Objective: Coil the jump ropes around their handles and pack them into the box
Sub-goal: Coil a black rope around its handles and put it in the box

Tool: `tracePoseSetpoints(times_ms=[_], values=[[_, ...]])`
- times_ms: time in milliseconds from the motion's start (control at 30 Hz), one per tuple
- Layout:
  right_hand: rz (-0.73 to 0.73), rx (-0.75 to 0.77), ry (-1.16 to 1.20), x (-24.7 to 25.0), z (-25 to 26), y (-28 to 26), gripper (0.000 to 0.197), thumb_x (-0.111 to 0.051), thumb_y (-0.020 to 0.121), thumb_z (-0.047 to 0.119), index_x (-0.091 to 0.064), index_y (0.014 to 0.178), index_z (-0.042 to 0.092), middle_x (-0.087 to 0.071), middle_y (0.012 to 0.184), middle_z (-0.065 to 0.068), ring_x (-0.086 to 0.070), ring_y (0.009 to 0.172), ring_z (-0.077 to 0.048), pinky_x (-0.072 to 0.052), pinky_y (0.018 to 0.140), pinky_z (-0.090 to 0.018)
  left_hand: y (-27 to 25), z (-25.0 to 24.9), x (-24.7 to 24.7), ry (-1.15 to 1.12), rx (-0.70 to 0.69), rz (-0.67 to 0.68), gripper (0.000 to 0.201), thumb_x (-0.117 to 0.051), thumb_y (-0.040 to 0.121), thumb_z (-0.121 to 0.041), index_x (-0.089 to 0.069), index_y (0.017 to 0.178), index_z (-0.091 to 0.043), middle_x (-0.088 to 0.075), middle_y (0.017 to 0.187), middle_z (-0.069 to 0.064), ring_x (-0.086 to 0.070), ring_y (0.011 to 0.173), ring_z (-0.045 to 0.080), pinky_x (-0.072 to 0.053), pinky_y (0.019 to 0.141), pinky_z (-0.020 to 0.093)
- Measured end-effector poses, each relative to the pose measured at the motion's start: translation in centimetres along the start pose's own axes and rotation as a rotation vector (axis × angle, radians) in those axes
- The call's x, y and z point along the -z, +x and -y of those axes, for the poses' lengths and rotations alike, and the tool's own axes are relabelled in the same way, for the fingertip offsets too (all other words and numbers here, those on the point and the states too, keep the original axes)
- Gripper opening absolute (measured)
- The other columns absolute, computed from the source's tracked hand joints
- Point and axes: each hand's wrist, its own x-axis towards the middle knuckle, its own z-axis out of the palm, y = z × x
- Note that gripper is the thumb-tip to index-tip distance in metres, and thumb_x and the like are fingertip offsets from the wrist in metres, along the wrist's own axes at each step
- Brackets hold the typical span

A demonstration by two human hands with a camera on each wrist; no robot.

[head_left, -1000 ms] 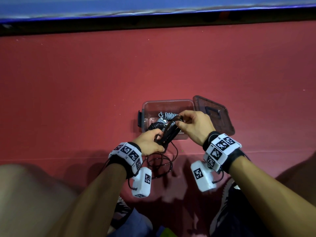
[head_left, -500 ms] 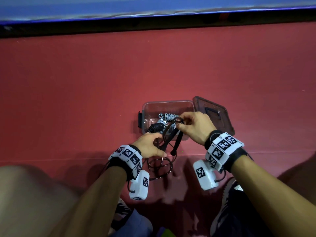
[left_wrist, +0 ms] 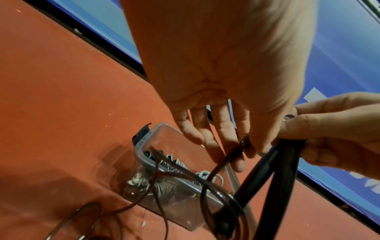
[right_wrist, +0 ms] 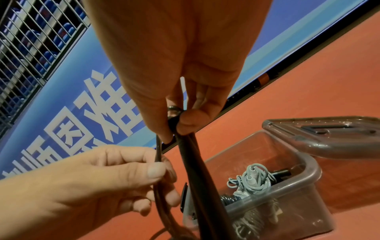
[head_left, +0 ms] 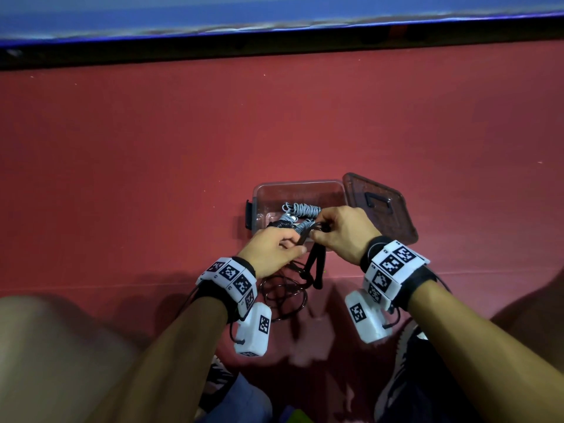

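Observation:
A clear plastic box (head_left: 274, 190) stands open on the red floor, with a coiled grey jump rope (head_left: 300, 209) and a coiled black one (head_left: 279, 225) inside. My right hand (head_left: 341, 232) pinches the tops of two black handles (head_left: 316, 268) that hang down in front of the box. The left hand (head_left: 274, 250) pinches the thin dark rope (right_wrist: 158, 155) just beside them. Loose rope loops (head_left: 283, 293) lie on the floor below. In the left wrist view the handles (left_wrist: 271, 183) hang from the right hand (left_wrist: 320, 129), and the box (left_wrist: 141, 149) sits behind.
The box's dark lid (head_left: 381, 206) lies open against its right side. A blue banner wall (head_left: 274, 13) with a black base runs along the far edge of the red floor (head_left: 152, 148). My knees and shoes are at the bottom of the head view.
The handles swung from slanted across both hands to hanging down from my right hand alone. My left hand let them go and took the rope, moving up and right.

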Motion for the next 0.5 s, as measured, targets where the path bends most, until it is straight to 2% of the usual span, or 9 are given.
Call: tracePoseSetpoints(times_ms=[67,133,200,300,400,500], values=[[-0.033,0.002,-0.023,-0.05,-0.02,0.05,0.012,-0.071,0.084,0.029,-0.067,0.078,0.019,-0.068,0.071,0.002,-0.061,0.072,-0.017,-0.039,0.063,-0.025,-0.13,-0.39,0.10,-0.005,-0.004,0.008,0.030,-0.072,0.091,-0.029,-0.059,0.065,-0.025,-0.048,0.056,-0.005,-0.038,0.054,0.007,-0.036,0.059,0.024],[-0.055,0.015,-0.031,-0.05,-0.10,0.11,0.011,-0.071,0.084,0.028,-0.067,0.078,0.020,-0.069,0.072,0.002,-0.064,0.073,-0.018,-0.043,0.064,-0.026,-0.06,-0.36,0.21,-0.003,-0.001,0.006,0.025,-0.073,0.091,-0.031,-0.064,0.073,-0.016,-0.049,0.060,0.007,-0.038,0.055,0.009,-0.037,0.060,0.026],[-0.066,0.040,-0.049,0.00,-0.11,0.14,0.007,-0.071,0.084,0.027,-0.070,0.083,0.021,-0.069,0.079,0.001,-0.064,0.078,-0.019,-0.049,0.069,-0.029,-0.02,-0.30,0.26,0.000,0.006,-0.001,0.026,-0.074,0.089,-0.032,-0.065,0.076,-0.012,-0.049,0.058,0.005,-0.038,0.055,0.011,-0.037,0.059,0.027],[-0.053,0.059,-0.067,-0.06,0.00,0.06,0.011,-0.073,0.084,0.027,-0.071,0.090,0.018,-0.068,0.090,-0.002,-0.063,0.084,-0.021,-0.051,0.076,-0.033,0.25,0.25,0.21,-0.004,0.014,0.011,0.023,-0.074,0.087,-0.040,-0.071,0.077,-0.019,-0.069,0.069,0.012,-0.048,0.057,0.012,-0.046,0.061,0.033],[-0.046,0.048,-0.049,-0.13,0.08,0.05,0.010,-0.074,0.084,0.029,-0.069,0.086,0.020,-0.067,0.088,0.000,-0.062,0.083,-0.020,-0.048,0.073,-0.030,0.33,0.46,0.11,-0.015,0.031,-0.050,0.022,-0.075,0.087,-0.038,-0.071,0.079,-0.018,-0.068,0.067,0.010,-0.046,0.055,0.011,-0.044,0.060,0.030],[-0.028,0.013,-0.006,0.06,0.21,-0.06,0.016,-0.074,0.085,0.029,-0.061,0.075,0.025,-0.063,0.074,0.006,-0.058,0.073,-0.015,-0.036,0.060,-0.021,0.45,0.48,0.20,-0.009,0.040,-0.110,0.011,-0.077,0.088,-0.030,-0.073,0.081,-0.023,-0.056,0.054,-0.009,-0.043,0.050,0.005,-0.039,0.057,0.022]])
